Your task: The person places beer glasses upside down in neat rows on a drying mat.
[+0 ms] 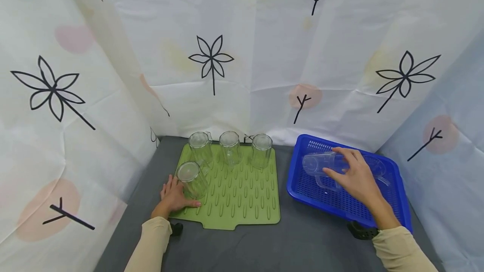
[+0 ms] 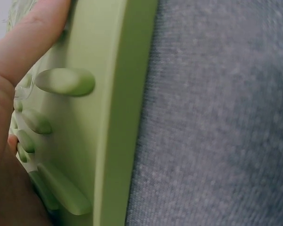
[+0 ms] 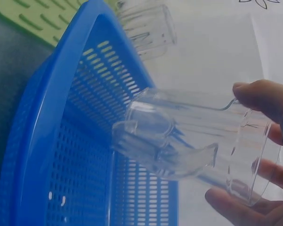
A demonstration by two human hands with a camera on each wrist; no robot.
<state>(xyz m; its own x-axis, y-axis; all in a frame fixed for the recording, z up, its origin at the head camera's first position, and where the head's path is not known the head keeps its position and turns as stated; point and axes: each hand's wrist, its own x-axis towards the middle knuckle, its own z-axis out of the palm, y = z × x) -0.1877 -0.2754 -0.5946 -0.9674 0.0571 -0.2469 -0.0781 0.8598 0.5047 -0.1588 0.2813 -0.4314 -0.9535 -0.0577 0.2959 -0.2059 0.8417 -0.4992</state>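
Observation:
In the head view, my right hand (image 1: 357, 177) holds a clear glass mug (image 1: 314, 164) on its side above the blue basket (image 1: 293, 179). Thumb and fingers grip the mug (image 3: 188, 136) around one end in the right wrist view, and its handle hangs low. My left hand (image 1: 175, 196) rests at the left edge of the green drying mat (image 1: 242, 205), fingers spread beside an upside-down glass mug (image 1: 193, 179). Its thumb lies on the mat in front of that mug. Whether the fingers touch the glass is unclear.
Behind, three more glass mugs stand upside down in a row on the mat: left mug (image 1: 200, 148), middle mug (image 1: 230, 148) and right mug (image 1: 261, 150). More clear glass (image 1: 376, 165) lies in the basket's right part. A patterned curtain (image 1: 257, 53) surrounds the grey table (image 1: 280, 247).

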